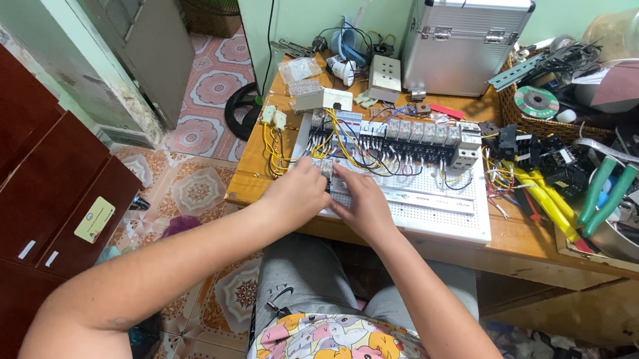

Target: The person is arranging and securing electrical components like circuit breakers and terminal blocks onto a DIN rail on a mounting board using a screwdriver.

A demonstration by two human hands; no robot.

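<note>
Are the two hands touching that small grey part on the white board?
Touching. The head view shows the left hand and right hand with fingertips closed round the grey part over the white board.

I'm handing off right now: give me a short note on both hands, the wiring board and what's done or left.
Left hand: on the near left part of the white perforated board, fingers pinching a small grey component; grip closed on it.
Right hand: pressed against the same component from the other side.
Done: a row of relays and breakers sits on the board's far rail, with yellow and dark wires run to it.
Left: the grey component is not yet released; whether it is seated cannot be told.
Nearby: green-handled pliers to the right.
</note>
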